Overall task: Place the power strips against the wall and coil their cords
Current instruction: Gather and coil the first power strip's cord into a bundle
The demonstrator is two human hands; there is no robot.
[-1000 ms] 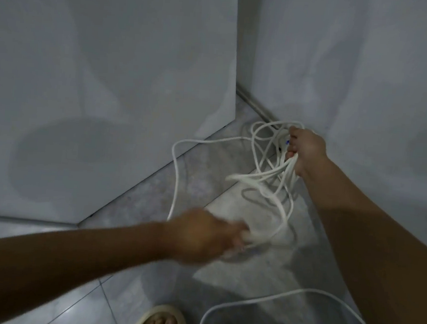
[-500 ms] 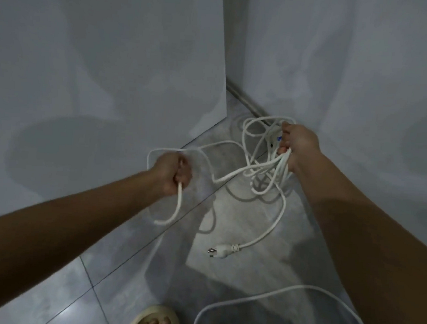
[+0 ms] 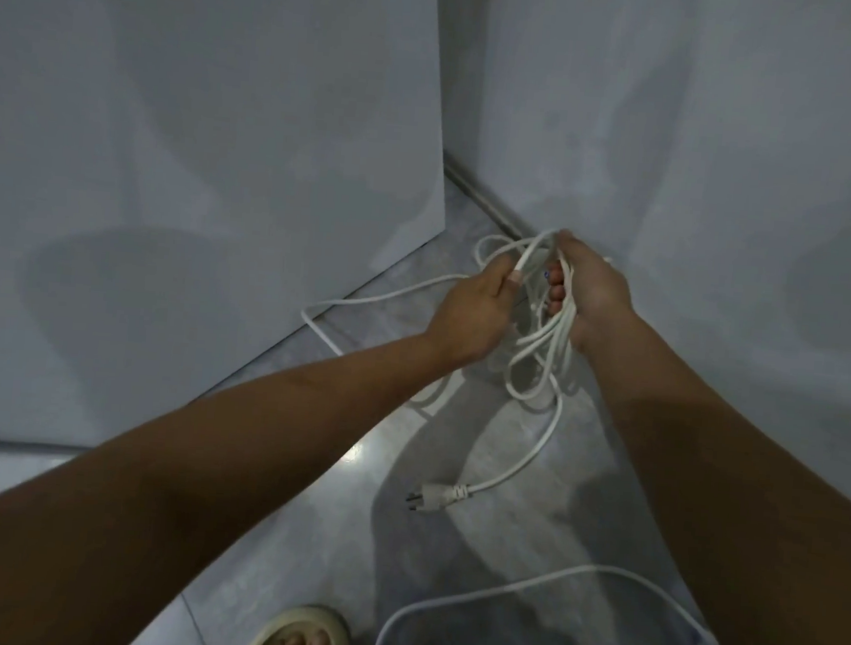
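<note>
Both hands now meet near the wall corner: the left hand, half a second ago apart at the left, pinches a strand of the white power cord beside the right hand, which grips the bundled loops; the white plug dangles above the grey tiled floor.

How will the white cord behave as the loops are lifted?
Likely floppy: the cord sags in uneven loops below the right hand. The plug dangles on a free tail and may swing. Loops may slip; they hang loosely.
</note>
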